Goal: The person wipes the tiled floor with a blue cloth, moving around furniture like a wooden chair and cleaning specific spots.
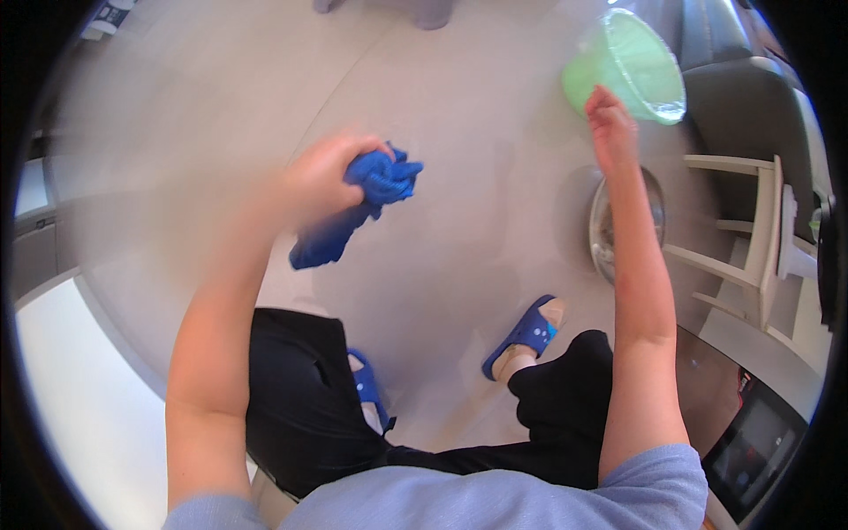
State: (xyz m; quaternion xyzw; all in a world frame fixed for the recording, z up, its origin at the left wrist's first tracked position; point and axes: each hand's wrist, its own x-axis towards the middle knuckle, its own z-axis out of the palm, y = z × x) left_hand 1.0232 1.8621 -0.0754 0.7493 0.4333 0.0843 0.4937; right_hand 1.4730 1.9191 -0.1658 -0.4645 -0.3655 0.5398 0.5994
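Observation:
Bunched in my left hand [324, 175] is a blue cloth [384, 175], which the fingers and thumb grip from the left. A darker blue length of fabric [328, 242] hangs below that hand. Motion blurs the left forearm. My right hand [611, 129] is stretched forward, fingers curled, in front of the lower side of a light green bin [639, 66] with a clear plastic liner over its rim. Whether it touches the bin is unclear, and nothing shows in its fingers. Under the right forearm, partly hidden, is a round rimmed container [601, 228].
To the right are a white-framed piece of furniture [762, 232] and a dark grey padded seat [742, 99]. A dark-screened device [755, 444] lies at lower right. A white surface [86, 391] borders the left. Grey stool legs [432, 14] show at the top. My feet wear blue slippers [523, 334].

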